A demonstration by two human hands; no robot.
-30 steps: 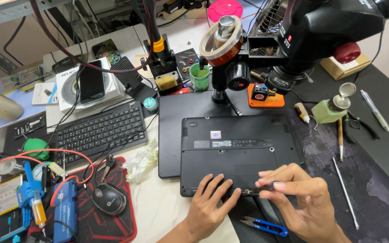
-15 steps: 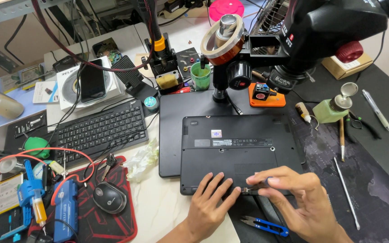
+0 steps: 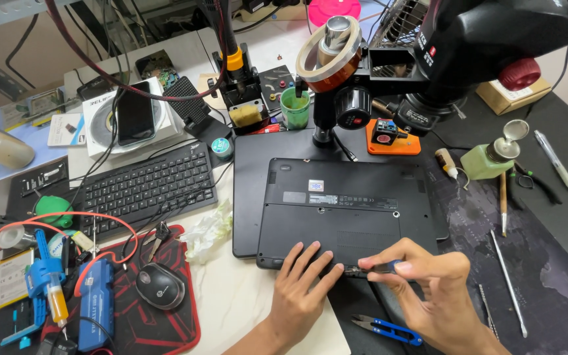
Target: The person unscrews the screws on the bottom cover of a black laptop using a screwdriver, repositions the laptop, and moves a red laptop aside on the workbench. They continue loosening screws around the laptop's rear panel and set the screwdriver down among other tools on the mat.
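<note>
Both hands work at the near edge of a black laptop [image 3: 343, 210] lying bottom-up on the counter [image 3: 244, 302]. Spread nearly flat, the left hand [image 3: 304, 289] presses its fingertips on the laptop's front edge, holding nothing. Curled tight, the right hand [image 3: 428, 289] pinches a small dark-handled screwdriver [image 3: 373, 268], its tip touching that same edge just beside the left fingertips.

I see a black laptop [image 3: 350, 210] lying flat, underside up, its near edge met by a dark screwdriver [image 3: 373, 268]
</note>
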